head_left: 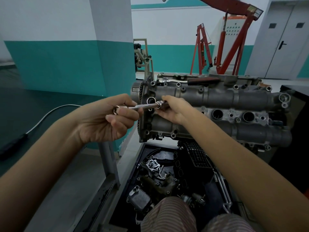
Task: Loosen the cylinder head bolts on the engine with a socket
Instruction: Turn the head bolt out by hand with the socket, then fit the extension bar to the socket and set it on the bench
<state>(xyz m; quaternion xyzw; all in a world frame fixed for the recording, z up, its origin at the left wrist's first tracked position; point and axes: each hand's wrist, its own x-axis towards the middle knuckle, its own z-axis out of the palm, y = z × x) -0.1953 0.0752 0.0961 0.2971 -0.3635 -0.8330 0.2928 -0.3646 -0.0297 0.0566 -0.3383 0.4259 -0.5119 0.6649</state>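
The grey engine cylinder head (217, 97) stands in front of me, with bolt holes along its edges. My left hand (108, 119) grips the end of a chrome wrench handle (142, 106) that runs horizontally toward the head's left end. My right hand (173, 109) holds the wrench's socket head (159, 104) against the engine near a round opening (151, 100). The bolt under the socket is hidden by my fingers. A second ratchet with a dark handle (187, 80) lies on top of the engine.
A black tray (138, 166) below the engine holds several loose engine parts. A metal stand leg (108, 158) is at lower left. A grey hose (50, 113) lies on the dark floor at left. Red engine hoists (234, 47) stand behind, with grey doors (284, 44) at right.
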